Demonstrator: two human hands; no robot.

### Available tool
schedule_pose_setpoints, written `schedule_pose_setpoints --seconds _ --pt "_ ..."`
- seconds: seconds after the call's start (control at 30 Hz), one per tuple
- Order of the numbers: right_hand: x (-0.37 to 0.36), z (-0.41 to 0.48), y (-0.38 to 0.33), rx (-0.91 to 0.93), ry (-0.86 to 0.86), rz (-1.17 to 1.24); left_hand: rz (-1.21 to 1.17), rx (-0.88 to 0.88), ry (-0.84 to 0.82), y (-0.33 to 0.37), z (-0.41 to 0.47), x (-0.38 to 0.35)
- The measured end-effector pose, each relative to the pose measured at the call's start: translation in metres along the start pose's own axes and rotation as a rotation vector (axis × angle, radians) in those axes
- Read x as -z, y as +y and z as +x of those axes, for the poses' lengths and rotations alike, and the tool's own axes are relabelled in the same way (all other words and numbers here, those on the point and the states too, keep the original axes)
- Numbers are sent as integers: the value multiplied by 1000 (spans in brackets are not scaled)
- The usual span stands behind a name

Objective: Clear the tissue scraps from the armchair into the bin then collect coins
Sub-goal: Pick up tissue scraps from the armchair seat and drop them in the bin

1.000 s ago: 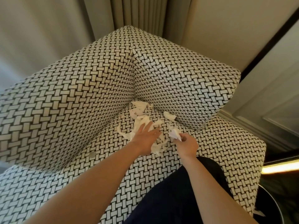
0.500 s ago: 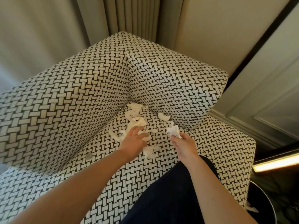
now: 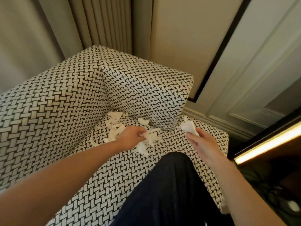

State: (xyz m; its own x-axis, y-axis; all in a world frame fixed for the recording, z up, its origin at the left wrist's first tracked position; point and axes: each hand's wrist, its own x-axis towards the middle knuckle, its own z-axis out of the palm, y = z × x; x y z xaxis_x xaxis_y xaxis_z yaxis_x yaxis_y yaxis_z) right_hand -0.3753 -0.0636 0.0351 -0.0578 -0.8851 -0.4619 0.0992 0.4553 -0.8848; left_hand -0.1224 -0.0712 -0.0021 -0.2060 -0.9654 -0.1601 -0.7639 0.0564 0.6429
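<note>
Tissue scraps [image 3: 114,126] in armchair [image 3: 57,103] corner; L hand [image 3: 130,137], R hand [image 3: 202,142] grip some.

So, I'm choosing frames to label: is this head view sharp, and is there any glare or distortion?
Head view: the armchair weave and tissue scraps read sharp; the right hand and its tissue wad look slightly smeared; the light strip at right blows out; the wide lens bows straight edges.

Pleated beige curtain [image 3: 104,22] hanging at upper left, beside a plain cream wall panel [image 3: 187,38] edged by a thin black strip [image 3: 219,51]; white moulded panelling [image 3: 260,79] at right, above a glowing warm-yellow light strip [image 3: 267,144].
</note>
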Motion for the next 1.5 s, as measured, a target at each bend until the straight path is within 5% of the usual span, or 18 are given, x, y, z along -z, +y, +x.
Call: schedule_pose_setpoints --seconds 0.27,0.5,0.73,1.5 --pt "103 -25 -14 84 200 -53 -179 -98 58 113 52 -41" --pt "202 -51 10 69 429 -61 -188 -210 -80 213 85 -122" --pt "260 -72 33 0 529 5 -288 -122 -217 267 90 -202" --pt "286 -59 101 -280 570 242 -140 25 -476 263 78 -263"
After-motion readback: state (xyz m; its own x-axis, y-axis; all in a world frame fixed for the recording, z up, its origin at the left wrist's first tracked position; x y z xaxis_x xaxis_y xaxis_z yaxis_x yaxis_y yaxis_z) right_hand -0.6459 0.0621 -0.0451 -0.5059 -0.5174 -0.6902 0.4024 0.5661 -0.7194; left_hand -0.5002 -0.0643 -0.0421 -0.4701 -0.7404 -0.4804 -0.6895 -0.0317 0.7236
